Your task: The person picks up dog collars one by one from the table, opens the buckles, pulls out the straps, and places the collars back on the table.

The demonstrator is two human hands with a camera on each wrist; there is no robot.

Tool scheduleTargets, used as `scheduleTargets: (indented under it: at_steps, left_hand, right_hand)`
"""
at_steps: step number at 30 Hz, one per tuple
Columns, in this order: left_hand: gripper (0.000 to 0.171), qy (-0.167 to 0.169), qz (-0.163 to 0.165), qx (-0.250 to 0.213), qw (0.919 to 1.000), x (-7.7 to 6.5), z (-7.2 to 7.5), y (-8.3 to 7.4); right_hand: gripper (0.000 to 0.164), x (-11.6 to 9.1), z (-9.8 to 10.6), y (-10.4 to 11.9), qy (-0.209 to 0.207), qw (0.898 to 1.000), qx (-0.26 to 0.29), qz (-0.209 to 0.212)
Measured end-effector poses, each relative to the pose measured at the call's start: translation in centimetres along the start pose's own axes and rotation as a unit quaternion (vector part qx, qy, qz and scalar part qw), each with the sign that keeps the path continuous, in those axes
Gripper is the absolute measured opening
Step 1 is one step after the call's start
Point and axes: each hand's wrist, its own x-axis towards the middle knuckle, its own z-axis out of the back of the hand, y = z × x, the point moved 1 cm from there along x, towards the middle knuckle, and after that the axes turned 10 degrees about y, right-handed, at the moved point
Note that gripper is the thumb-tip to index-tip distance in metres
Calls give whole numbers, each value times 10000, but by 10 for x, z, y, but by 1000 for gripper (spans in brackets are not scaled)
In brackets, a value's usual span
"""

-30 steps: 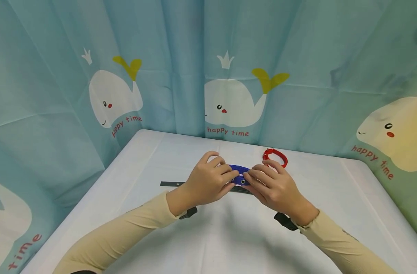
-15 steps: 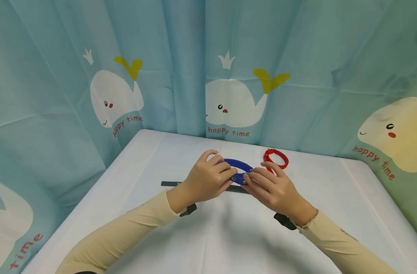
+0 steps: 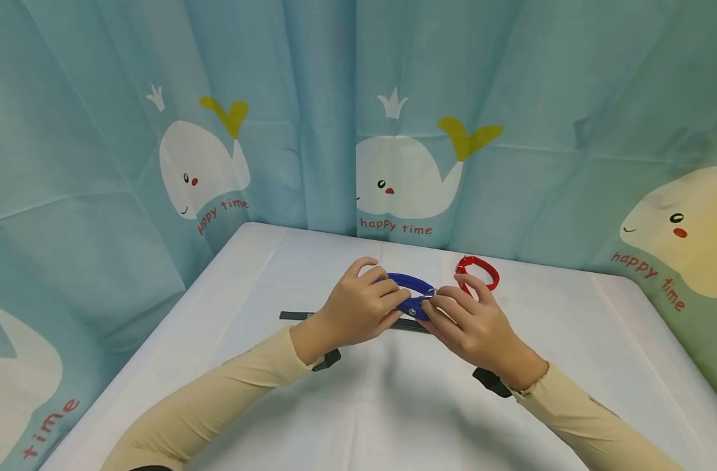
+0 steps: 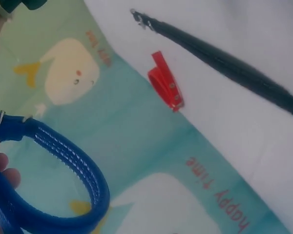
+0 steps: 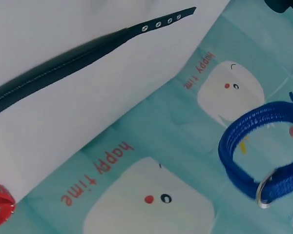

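Note:
A blue collar (image 3: 411, 282) is held up in a loop above the table by both hands. My left hand (image 3: 361, 309) pinches the collar's left part between thumb and fingers. On the other side my right hand (image 3: 467, 322) pinches it near the buckle end, where a metal eyelet shows. The left wrist view has the blue loop (image 4: 98, 190) with white stitching inside and metal buckle parts beside the fingertips. From the right wrist, a metal ring (image 5: 264, 192) hangs on the blue band. Fingers hide how far the strap sits in the buckle.
A black collar (image 3: 410, 325) lies stretched out on the white table (image 3: 358, 405) below the hands, with eyelets at one end. A red collar (image 3: 496, 277), buckled in a loop, lies near the back edge behind my right hand. Blue whale-print curtains (image 3: 323, 131) surround the table.
The blue collar's loop has opened out from a flatter shape and stands more to the left. Its eyelets have shifted between the fingertips. Both hands stay almost in place.

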Motion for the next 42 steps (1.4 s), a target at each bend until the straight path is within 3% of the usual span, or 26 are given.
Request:
scheduleTargets:
  at_steps: [5, 12, 20, 28, 35, 39, 42]
  left_hand:
    - [17, 49, -19, -90, 9999, -2, -2, 1]
    - [14, -83, -163, 26, 9998, 2, -3, -2]
    - [18, 256, 97, -100, 9996, -6, -9, 5]
    - [13, -84, -194, -1, 9998, -1, -10, 0]
    - [20, 237, -100, 62, 9996, -3, -9, -1]
    - [17, 233, -109, 254, 9993, -1, -9, -4]
    - [18, 248, -6, 346, 9991, 1, -7, -4]
  right_hand:
    - [31, -5, 3, -1, -21, 9999, 132, 74]
    - [32, 2, 0, 3, 194, 9996, -168, -121]
    - [34, -5, 3, 4, 161, 9999, -64, 11]
    - [35, 2, -1, 8, 466, 9985, -230, -147]
    - [41, -2, 0, 7, 458, 9983, 11, -365]
    - [41, 0, -3, 8, 800, 9958, -200, -404]
    - [41, 0, -4, 6, 788, 9959, -231, -382]
